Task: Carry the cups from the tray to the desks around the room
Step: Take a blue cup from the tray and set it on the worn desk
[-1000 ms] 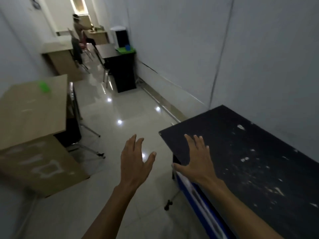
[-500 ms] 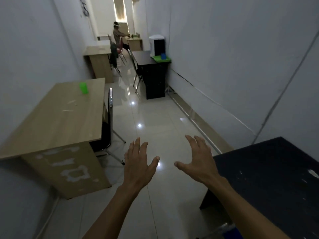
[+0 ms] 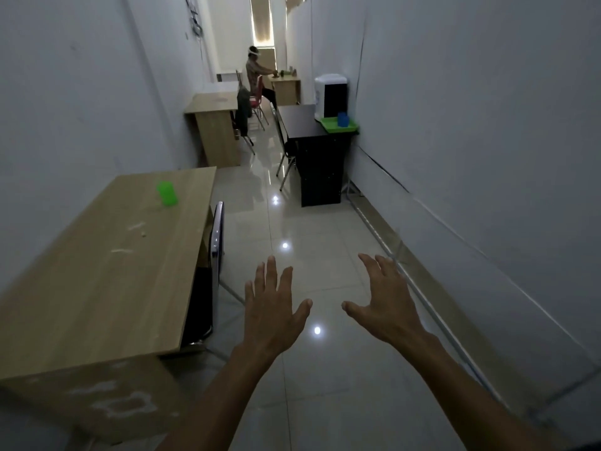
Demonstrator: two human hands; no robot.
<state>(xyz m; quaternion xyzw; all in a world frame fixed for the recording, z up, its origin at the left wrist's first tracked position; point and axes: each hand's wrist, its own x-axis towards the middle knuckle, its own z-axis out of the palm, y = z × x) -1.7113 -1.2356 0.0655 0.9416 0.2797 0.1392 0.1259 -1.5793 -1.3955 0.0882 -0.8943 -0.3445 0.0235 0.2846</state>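
Note:
My left hand [image 3: 271, 309] and my right hand [image 3: 383, 301] are stretched out in front of me over the tiled floor, fingers spread, holding nothing. A green cup [image 3: 166, 193] stands on the wooden desk [image 3: 97, 281] at my left. Far ahead on the right, a green tray [image 3: 340, 125] sits at the wall end of a black desk [image 3: 300, 120], with a blue cup [image 3: 342, 118] on it beside a white water dispenser [image 3: 330, 92].
A chair [image 3: 217, 242] is tucked under the near wooden desk. Another wooden desk [image 3: 211, 104] and chairs stand further down the left side. A person [image 3: 257, 76] sits at a far desk. The narrow aisle runs between white walls.
The view has swung left and forward down the aisle; the near black desk on my right has dropped out of view. Both hands stay spread and empty.

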